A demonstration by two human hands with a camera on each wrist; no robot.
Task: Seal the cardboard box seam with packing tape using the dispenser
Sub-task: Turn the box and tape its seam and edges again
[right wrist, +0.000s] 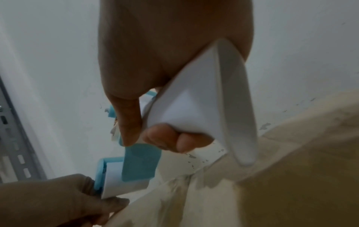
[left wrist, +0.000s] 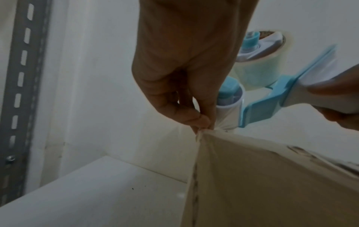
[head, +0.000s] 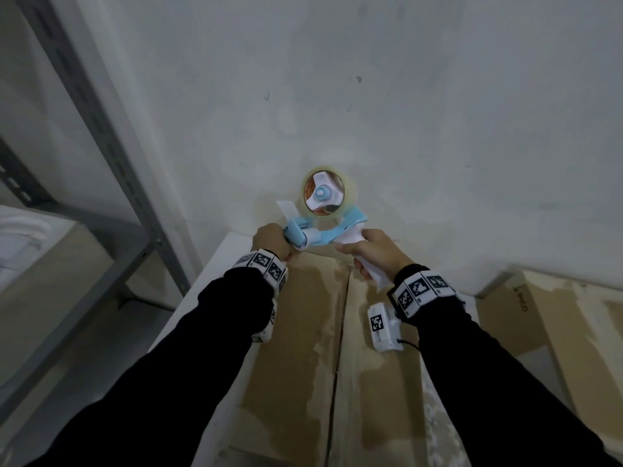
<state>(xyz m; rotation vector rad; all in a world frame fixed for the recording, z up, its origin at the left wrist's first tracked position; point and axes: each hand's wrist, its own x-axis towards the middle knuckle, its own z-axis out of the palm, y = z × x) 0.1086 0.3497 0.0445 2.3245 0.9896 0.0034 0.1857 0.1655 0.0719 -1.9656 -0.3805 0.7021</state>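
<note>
A brown cardboard box point(head: 303, 348) lies below me, its centre seam point(head: 340, 332) running away toward the wall. The blue and white tape dispenser point(head: 320, 230) with a clear tape roll point(head: 323, 193) hovers over the box's far edge. My right hand point(head: 367, 257) grips its white handle point(right wrist: 204, 107). My left hand point(head: 279, 246) is at the dispenser's roller end. In the left wrist view, my left hand point(left wrist: 202, 127) pinches the loose tape end point(left wrist: 223, 127) against the box's far top edge point(left wrist: 272, 176), to the left of the seam.
A grey slotted metal rack point(head: 101, 129) stands at the left, with a box on its shelf point(head: 50, 281). A white wall point(head: 404, 112) rises just behind the box. The box rests on a white surface point(head: 215, 271). A second cardboard box point(head: 539, 318) lies at the right.
</note>
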